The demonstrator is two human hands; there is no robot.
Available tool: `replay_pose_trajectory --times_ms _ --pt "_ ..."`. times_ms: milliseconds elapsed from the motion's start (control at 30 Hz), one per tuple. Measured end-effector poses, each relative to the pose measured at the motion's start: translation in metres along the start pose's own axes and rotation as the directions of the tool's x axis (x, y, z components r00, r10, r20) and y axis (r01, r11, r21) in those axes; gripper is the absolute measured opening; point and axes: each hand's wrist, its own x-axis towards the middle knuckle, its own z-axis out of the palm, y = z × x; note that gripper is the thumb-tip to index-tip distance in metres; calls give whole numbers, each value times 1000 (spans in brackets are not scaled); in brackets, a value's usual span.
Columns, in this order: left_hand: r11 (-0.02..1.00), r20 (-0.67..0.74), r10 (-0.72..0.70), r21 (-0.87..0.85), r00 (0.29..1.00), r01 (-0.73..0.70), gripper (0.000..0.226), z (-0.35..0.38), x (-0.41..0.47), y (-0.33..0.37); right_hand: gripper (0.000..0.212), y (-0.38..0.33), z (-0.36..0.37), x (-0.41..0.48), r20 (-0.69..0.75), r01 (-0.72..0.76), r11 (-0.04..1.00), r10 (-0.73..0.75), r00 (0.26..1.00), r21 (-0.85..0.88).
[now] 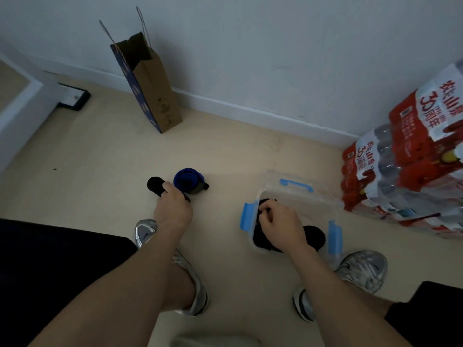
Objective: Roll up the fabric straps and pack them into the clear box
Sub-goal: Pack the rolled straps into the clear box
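Under the left hand (172,209), a black roll (155,186) on the floor — fingers curled onto it, blue roll (188,179) just beyond and slightly right, nearer this hand than the other. Over on the right hand (278,225) — fingers pinched on dark fabric, pressing it down inside the clear box (295,196), another dark roll (314,234) behind the wrist. Next carry likely rightward, across to the box.

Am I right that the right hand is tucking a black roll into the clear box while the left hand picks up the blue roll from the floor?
Not quite: in the head view the left hand grips the black roll; the blue roll lies untouched beside it.
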Motion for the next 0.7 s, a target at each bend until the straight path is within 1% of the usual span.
replay_pose_trajectory --times_ms 100,133,200,233,267,300,367,400,433,500,533,600,633,667,700 --pt "999 -14 -31 13 999 32 37 -5 -14 5 17 -5 -3 0 -34 -18 1000 18 999 -1" --pt "1000 -1 -15 18 1000 15 38 -7 -18 9 15 -8 -5 0 -43 -21 1000 22 999 11" --pt "998 3 60 19 998 -60 40 -11 -26 22 7 -13 -7 2 -38 -12 997 15 999 71" --pt "994 -10 110 3 994 -110 42 -13 -30 31 11 -16 -9 3 -21 7 994 -5 1000 113" --pt "987 -23 160 -22 987 -160 43 -15 -34 43 23 -20 -12 2 1 40 988 -41 999 146" --pt "977 -34 206 -50 978 -208 44 -18 -40 56 41 -23 -14 1 26 80 983 -86 996 167" --pt "954 -32 282 -97 959 -284 47 -21 -51 85 75 -30 -21 -2 54 145 977 -155 986 155" --pt "942 -22 316 -113 949 -316 48 -22 -58 99 82 -32 -25 -4 41 169 976 -176 984 136" --pt "930 -12 347 -125 938 -346 49 -21 -64 111 80 -31 -28 -6 8 192 974 -195 981 117" --pt "898 26 414 -176 910 -403 48 -15 -74 128 64 -21 -36 -10 -58 198 977 -193 979 77" --pt "877 70 450 -223 890 -426 47 -12 -77 132 59 -12 -40 -13 -72 171 983 -167 983 60" --pt "842 189 516 -289 836 -455 42 -3 -82 134 59 13 -48 -21 -77 74 996 -70 995 51" --pt "830 233 547 -270 804 -487 39 4 -84 131 61 27 -50 -27 -85 24 998 -19 996 54" --pt "814 266 581 -184 769 -551 38 10 -86 128 62 41 -52 -32 -98 -17 998 23 995 63" --pt "777 309 608 -40 731 -629 45 17 -90 124 63 54 -52 -37 -112 -47 996 54 992 72"
